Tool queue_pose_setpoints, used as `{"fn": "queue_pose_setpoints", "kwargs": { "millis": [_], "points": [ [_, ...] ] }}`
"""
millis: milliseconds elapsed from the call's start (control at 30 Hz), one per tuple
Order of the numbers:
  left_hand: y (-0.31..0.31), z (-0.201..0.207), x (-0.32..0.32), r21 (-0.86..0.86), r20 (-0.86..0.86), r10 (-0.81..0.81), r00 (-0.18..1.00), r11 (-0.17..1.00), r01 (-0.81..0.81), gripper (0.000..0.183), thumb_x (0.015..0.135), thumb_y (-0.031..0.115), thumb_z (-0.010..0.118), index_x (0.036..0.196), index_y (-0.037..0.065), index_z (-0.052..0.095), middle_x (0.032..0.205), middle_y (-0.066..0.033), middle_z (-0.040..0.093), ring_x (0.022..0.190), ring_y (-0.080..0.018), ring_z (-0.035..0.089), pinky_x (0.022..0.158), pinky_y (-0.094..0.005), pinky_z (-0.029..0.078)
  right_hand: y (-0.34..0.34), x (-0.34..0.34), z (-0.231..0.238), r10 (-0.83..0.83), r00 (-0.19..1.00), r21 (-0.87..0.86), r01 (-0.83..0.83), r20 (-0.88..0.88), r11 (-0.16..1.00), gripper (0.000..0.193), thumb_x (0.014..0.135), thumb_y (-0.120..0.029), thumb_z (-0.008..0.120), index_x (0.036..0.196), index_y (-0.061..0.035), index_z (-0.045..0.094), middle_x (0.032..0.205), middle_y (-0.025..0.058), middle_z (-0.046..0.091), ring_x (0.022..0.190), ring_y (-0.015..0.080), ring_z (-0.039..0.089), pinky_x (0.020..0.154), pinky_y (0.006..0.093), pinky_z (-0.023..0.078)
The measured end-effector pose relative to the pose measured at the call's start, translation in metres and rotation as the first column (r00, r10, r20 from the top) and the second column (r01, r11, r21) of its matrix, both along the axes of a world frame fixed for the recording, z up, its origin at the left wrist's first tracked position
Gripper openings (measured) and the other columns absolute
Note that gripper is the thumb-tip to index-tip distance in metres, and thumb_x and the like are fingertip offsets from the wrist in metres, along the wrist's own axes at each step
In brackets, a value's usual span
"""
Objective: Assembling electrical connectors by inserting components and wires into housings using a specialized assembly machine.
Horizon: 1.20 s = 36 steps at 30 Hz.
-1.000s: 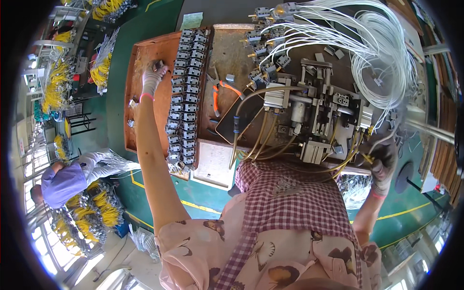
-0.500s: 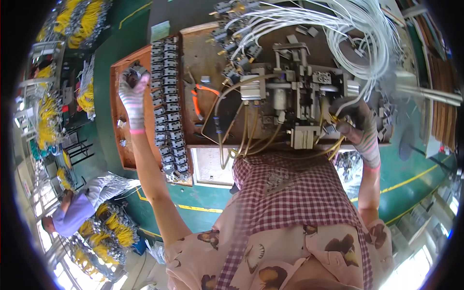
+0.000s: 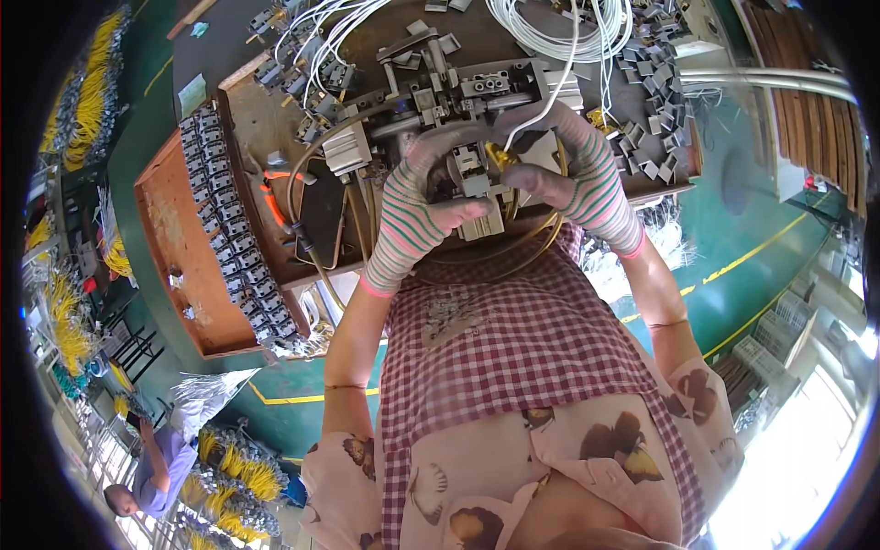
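Both gloved hands, left hand (image 3: 417, 215) and right hand (image 3: 577, 179), pinch a small grey part (image 3: 477, 179) with a white wire (image 3: 541, 115); fingers hide most of it.

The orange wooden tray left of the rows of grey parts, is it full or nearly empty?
Nearly empty: the orange wooden tray shows mostly bare floor, with only a few small pieces lying in it.

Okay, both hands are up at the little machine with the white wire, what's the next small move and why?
Probably push the white wire end into the machine: the right hand pinches it just beside the brass part, while the left hand steadies the front.
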State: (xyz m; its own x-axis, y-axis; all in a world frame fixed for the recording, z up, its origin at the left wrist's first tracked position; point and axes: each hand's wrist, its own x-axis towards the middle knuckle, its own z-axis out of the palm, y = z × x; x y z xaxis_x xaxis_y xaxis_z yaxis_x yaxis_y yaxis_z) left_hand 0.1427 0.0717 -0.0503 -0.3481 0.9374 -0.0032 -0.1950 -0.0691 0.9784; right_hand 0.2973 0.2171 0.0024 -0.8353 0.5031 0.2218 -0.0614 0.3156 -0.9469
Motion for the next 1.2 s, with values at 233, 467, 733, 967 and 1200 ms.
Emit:
{"fn": "queue_pose_setpoints", "kwargs": {
  "millis": [233,467,733,967,1200],
  "points": [
    [0.001,0.011,0.001,-0.069,0.123,-0.04,0.992,0.996,0.049,0.104,0.061,0.047,0.088,0.142,0.0,0.041,0.136,-0.0108,0.051,0.12,-0.0206,0.054,0.101,-0.0345,0.044,0.001,-0.002,0.0,0.013,1.0,0.189,-0.015,0.014,0.982,0.049,0.071,-0.012,0.082,0.115,-0.008,0.061,0.1,0.0067,0.061,0.084,0.0194,0.062,0.074,0.0311,0.051],
    [0.009,0.019,0.002,0.01,0.058,-0.083,0.995,0.997,0.083,0.101,0.067,0.045,0.083,0.148,0.009,0.035,0.138,-0.0122,0.053,0.123,-0.025,0.055,0.101,-0.0365,0.045,0.001,-0.009,0.008,0.054,0.981,0.101,-0.074,0.188,0.992,0.046,0.07,-0.008,0.083,0.112,-0.0093,0.064,0.109,0.0048,0.062,0.098,0.019,0.061,0.086,0.0322,0.048],
    [-0.002,0.015,-0.002,0.072,-0.632,0.091,0.77,0.996,-0.059,0.093,0.07,0.045,0.082,0.146,0.011,0.04,0.118,-0.0125,0.065,0.092,-0.0242,0.066,0.078,-0.0318,0.052,0.016,-0.018,-0.004,0.083,0.991,0.346,-0.115,0.107,0.931,0.052,0.064,-0.029,0.086,0.108,-0.0119,0.065,0.1,0.0075,0.062,0.097,0.0288,0.059,0.083,0.0404,0.046],
    [-0.008,0.006,0.029,-0.247,-0.045,0.157,0.987,0.955,-0.163,0.072,0.075,0.048,0.08,0.129,0.004,0.058,0.106,-0.0019,0.065,0.087,-0.0072,0.057,0.077,-0.0233,0.048,0.007,-0.014,0.002,0.058,0.97,0.519,-0.175,0.234,0.837,0.077,0.056,-0.043,0.086,0.115,-0.0035,0.058,0.112,0.0155,0.057,0.103,0.0361,0.056,0.091,0.0443,0.045],
    [0.007,-0.009,0.02,-0.255,0.186,0.199,0.962,0.955,-0.148,0.062,0.079,0.037,0.08,0.127,0.005,0.056,0.106,-0.0061,0.062,0.085,-0.0109,0.058,0.077,-0.0266,0.049,0.021,-0.033,-0.013,0.057,0.929,0.696,-0.312,0.365,0.647,0.07,0.059,-0.048,0.081,0.111,-0.0064,0.059,0.108,0.0109,0.057,0.102,0.0326,0.055,0.088,0.0431,0.043]
  ]
}}
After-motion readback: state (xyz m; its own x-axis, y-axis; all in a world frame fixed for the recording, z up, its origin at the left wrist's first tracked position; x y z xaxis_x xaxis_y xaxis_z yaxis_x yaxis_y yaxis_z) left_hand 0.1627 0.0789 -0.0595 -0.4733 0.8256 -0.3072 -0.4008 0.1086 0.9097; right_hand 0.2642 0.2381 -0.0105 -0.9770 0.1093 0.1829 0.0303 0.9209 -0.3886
